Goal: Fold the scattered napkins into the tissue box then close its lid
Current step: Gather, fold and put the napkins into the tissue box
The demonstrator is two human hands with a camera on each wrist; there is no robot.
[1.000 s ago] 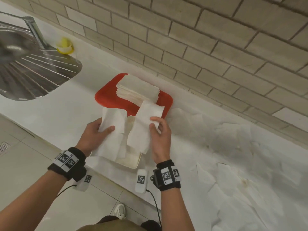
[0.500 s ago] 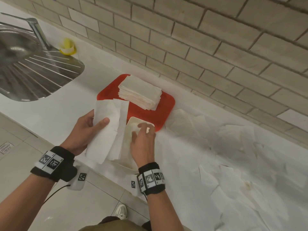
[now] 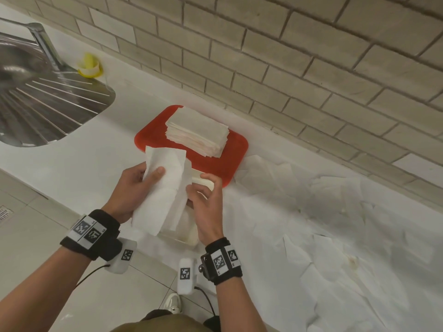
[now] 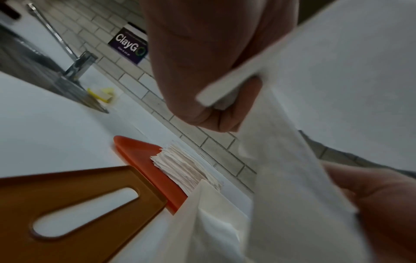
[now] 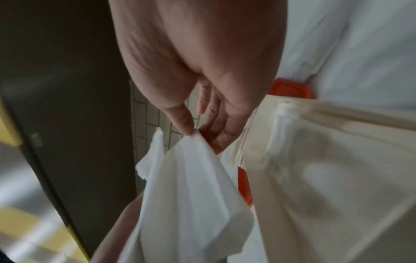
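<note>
My left hand (image 3: 129, 188) grips a bundle of white napkins (image 3: 163, 188), thumb pressed on top, above the cream tissue box (image 3: 189, 238) at the counter's front edge. My right hand (image 3: 206, 200) is beside the bundle and pinches the edge of a napkin (image 5: 191, 186) between thumb and fingers, over the open box (image 5: 326, 178). The box's brown lid (image 4: 67, 213) with its long slot lies to the left, below my left hand. Many loose napkins (image 3: 335, 224) cover the counter on the right.
A red tray (image 3: 225, 164) behind the box carries a stack of folded napkins (image 3: 199, 130). A steel sink and drainer (image 3: 36, 104) sit far left, with a yellow item (image 3: 90, 67) by the tap. The brick wall runs close behind; the floor drops off in front.
My right hand put its napkin down into the box, then came back to the bundle in my left hand and took hold of a napkin's edge. The left hand stayed put.
</note>
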